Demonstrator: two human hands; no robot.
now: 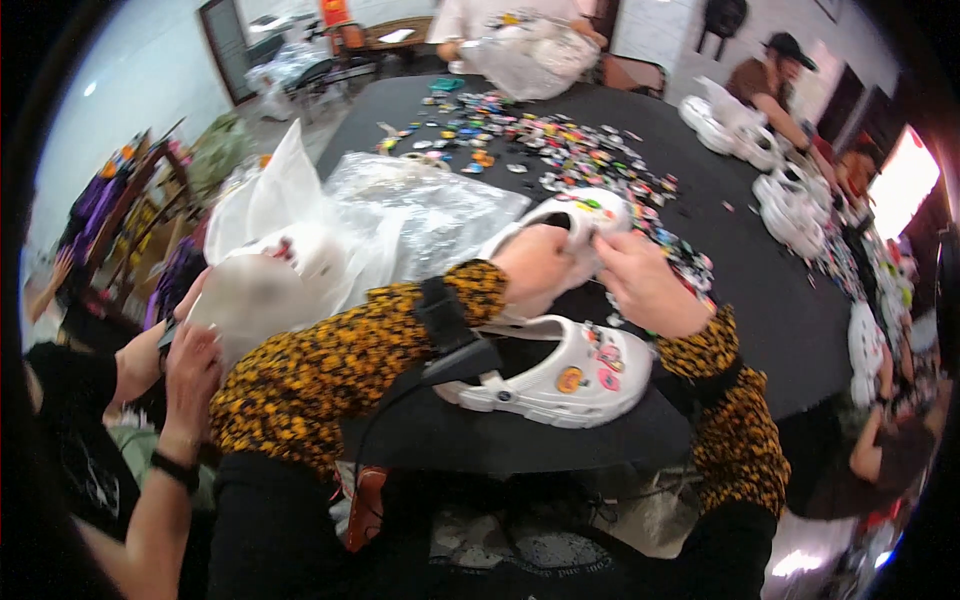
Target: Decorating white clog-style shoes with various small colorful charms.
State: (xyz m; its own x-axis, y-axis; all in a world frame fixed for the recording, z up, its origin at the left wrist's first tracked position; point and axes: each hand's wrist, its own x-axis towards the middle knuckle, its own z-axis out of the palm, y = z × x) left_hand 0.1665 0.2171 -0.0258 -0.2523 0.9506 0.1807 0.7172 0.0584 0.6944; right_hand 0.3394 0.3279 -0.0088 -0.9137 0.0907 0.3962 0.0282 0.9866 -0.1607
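A white clog (607, 205) with small colourful charms on its toe is held up over the table. My left hand (537, 266) grips it, fingers reaching into the foot opening and partly hidden there. Against the side of the clog's upper, my right hand (652, 285) has thumb and fingers pinched together; whatever is between them is hidden. Just below my hands a second white clog (540, 408) rests on the table near its front edge, toe to the right, with pink and orange charms on its upper.
Many loose colourful charms (560, 140) spread over the black table (760, 300). Clear plastic bags (420, 210) lie left of my hands. At my left a co-worker's hands (190, 370) hold a whitish item. More white clogs (790, 210) and co-workers are at the right and far sides.
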